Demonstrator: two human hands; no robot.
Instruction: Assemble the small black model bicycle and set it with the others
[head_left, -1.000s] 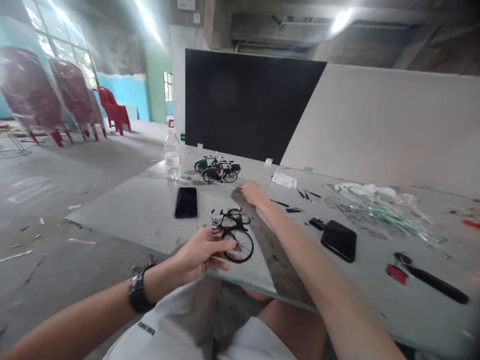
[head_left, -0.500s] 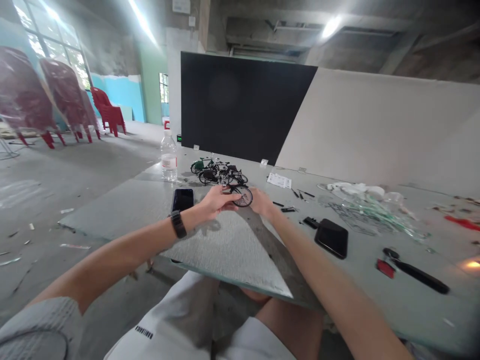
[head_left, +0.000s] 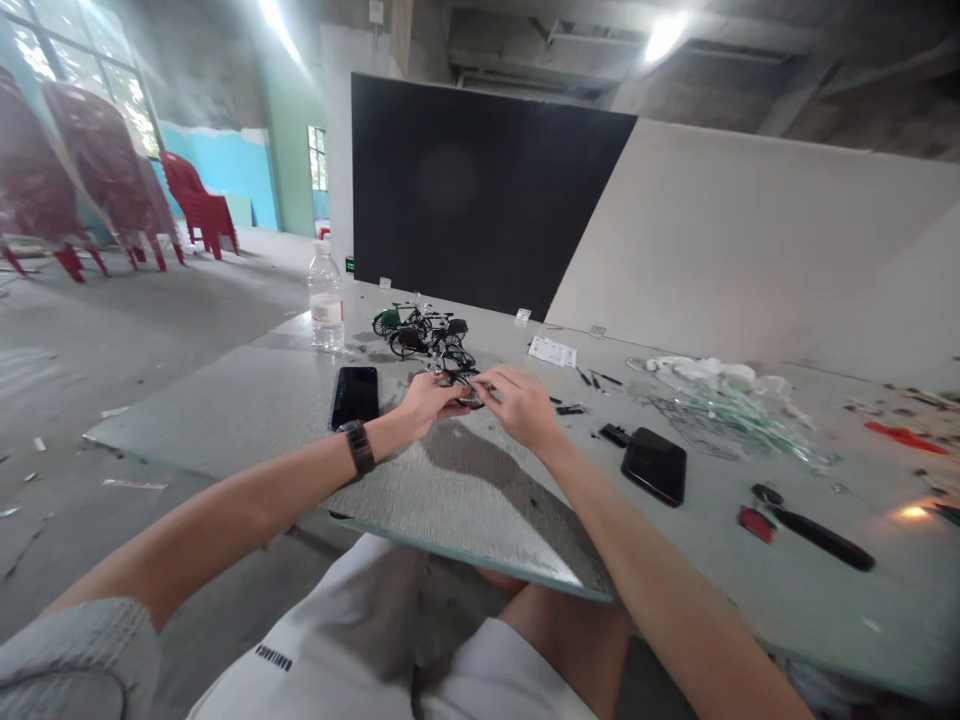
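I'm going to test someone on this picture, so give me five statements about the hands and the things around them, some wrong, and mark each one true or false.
1. The left hand holds a small bicycle. True.
2. The right hand lies flat on the phone. False: the right hand is at the small bicycle, away from the phone.
3. A clear plastic bottle stands upright farther from the person than the phone. True.
4. A watch is worn on the right wrist. False: the watch is on the left wrist.
5. The black-handled tool lies between the bottle and the phone. False: the black-handled tool lies off to the right of both hands.
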